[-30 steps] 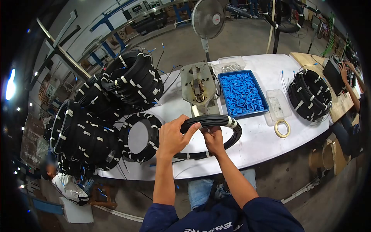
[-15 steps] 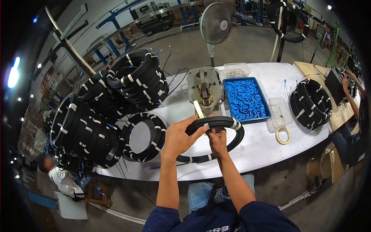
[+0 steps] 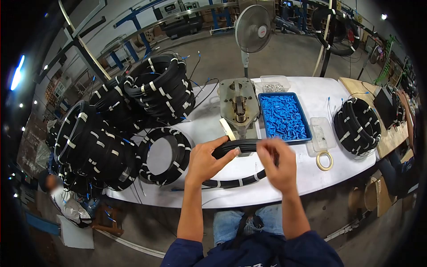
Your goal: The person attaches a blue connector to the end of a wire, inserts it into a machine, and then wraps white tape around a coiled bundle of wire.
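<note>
My left hand (image 3: 207, 160) is closed around the top of a black cable coil (image 3: 235, 181) bound with white tape bands, its thumb lying across the strands. Just beyond these fingers a cream-coloured strip (image 3: 227, 129) stands up, like tape seen edge-on. At the coil's right side is my right hand (image 3: 279, 162), blurred by motion with its fingers curled; it hides part of the coil, and I cannot tell what they hold. A metal press-like tool (image 3: 240, 100) sits on the table right behind the coil.
On the white table (image 3: 302, 178) are a blue tray (image 3: 284, 141) of small blue parts, a clear box (image 3: 321, 135) and a tape roll (image 3: 324, 161). Taped coils (image 3: 162, 91) are stacked left; another coil stack (image 3: 357, 127) stands right. A fan (image 3: 253, 29) stands behind. Other people sit at both sides.
My right hand has moved from under the coil's top, beside the left hand, to the coil's right side. My left hand keeps its grip on the coil.
</note>
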`<state>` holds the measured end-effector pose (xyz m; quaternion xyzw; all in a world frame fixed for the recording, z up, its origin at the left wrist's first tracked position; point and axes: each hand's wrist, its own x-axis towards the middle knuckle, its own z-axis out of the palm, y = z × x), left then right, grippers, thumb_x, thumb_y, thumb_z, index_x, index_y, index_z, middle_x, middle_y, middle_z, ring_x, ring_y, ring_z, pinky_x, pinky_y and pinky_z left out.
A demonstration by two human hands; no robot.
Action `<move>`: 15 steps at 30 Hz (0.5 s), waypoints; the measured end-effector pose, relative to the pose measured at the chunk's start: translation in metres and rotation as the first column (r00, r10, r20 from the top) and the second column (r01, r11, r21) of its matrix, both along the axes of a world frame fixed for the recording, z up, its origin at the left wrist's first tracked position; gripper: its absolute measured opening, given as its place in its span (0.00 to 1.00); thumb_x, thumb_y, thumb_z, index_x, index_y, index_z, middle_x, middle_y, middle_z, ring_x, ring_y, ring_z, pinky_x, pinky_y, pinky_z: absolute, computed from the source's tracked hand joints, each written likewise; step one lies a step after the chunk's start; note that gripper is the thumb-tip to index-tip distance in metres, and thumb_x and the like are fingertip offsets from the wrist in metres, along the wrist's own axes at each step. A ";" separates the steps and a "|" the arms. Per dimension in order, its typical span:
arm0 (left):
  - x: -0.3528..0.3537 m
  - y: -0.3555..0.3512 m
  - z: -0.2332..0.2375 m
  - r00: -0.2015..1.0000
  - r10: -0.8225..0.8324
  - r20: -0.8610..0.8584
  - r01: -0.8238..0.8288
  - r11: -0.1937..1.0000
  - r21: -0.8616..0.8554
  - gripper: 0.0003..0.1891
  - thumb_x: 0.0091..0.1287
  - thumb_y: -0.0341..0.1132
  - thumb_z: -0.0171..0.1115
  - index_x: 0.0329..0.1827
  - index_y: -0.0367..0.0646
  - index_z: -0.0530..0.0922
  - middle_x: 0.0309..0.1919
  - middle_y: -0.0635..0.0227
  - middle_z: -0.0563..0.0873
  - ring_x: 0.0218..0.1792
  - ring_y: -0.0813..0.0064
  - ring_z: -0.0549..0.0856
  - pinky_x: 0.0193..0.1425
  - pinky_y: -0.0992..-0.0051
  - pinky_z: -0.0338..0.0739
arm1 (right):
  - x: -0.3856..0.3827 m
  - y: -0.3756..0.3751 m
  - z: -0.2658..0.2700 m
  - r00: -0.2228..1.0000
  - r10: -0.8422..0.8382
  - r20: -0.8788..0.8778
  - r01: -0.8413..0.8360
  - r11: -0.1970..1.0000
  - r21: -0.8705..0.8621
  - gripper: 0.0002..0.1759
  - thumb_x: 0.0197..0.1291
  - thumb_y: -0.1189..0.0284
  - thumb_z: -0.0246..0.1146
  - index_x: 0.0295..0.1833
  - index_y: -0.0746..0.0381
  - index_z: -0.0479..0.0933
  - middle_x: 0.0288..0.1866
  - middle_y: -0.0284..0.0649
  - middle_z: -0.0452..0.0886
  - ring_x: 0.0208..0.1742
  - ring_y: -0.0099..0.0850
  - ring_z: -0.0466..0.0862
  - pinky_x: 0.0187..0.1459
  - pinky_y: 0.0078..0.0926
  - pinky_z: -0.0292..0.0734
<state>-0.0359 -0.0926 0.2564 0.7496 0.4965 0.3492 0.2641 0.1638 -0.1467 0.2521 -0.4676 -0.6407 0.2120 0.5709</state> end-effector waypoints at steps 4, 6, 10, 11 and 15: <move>0.005 -0.006 0.003 0.999 -0.035 -0.021 0.036 0.999 0.032 0.25 0.57 0.53 0.72 0.48 0.41 0.86 0.30 0.60 0.89 0.30 0.64 0.89 0.37 0.70 0.80 | 0.012 0.077 0.013 0.940 0.141 0.312 -0.127 0.990 -0.064 0.21 0.62 0.57 0.67 0.46 0.65 0.83 0.40 0.45 0.85 0.39 0.34 0.82 0.47 0.29 0.76; 0.006 -0.005 0.000 0.995 -0.020 -0.096 0.029 0.995 0.097 0.23 0.57 0.52 0.72 0.45 0.41 0.86 0.30 0.60 0.89 0.30 0.62 0.89 0.37 0.69 0.80 | 0.008 0.096 0.022 0.757 0.631 0.170 -0.411 0.661 -0.628 0.23 0.68 0.55 0.62 0.54 0.65 0.81 0.43 0.39 0.85 0.45 0.26 0.80 0.48 0.25 0.74; 0.007 -0.008 -0.003 0.997 -0.005 -0.071 0.016 0.987 0.158 0.23 0.57 0.48 0.73 0.45 0.35 0.85 0.27 0.58 0.88 0.26 0.66 0.88 0.34 0.73 0.79 | 0.011 0.114 0.013 0.703 0.697 -0.142 -0.607 0.483 -0.631 0.30 0.62 0.49 0.66 0.57 0.62 0.82 0.48 0.44 0.86 0.51 0.30 0.82 0.57 0.24 0.72; 0.008 -0.008 -0.003 0.997 0.001 -0.081 0.016 0.978 0.206 0.22 0.58 0.48 0.73 0.42 0.35 0.85 0.25 0.59 0.87 0.25 0.65 0.87 0.33 0.72 0.78 | 0.011 0.114 0.015 0.700 0.691 -0.181 -0.624 0.468 -0.626 0.29 0.62 0.49 0.67 0.57 0.62 0.82 0.51 0.44 0.85 0.55 0.31 0.81 0.58 0.26 0.71; 0.015 -0.013 0.002 0.982 0.101 -0.158 -0.065 0.974 0.216 0.19 0.58 0.48 0.72 0.35 0.37 0.83 0.22 0.60 0.86 0.23 0.60 0.85 0.31 0.69 0.77 | 0.010 0.111 0.026 0.759 0.406 -0.508 -0.650 0.458 -0.606 0.25 0.64 0.53 0.66 0.57 0.61 0.82 0.64 0.44 0.78 0.69 0.38 0.71 0.61 0.40 0.69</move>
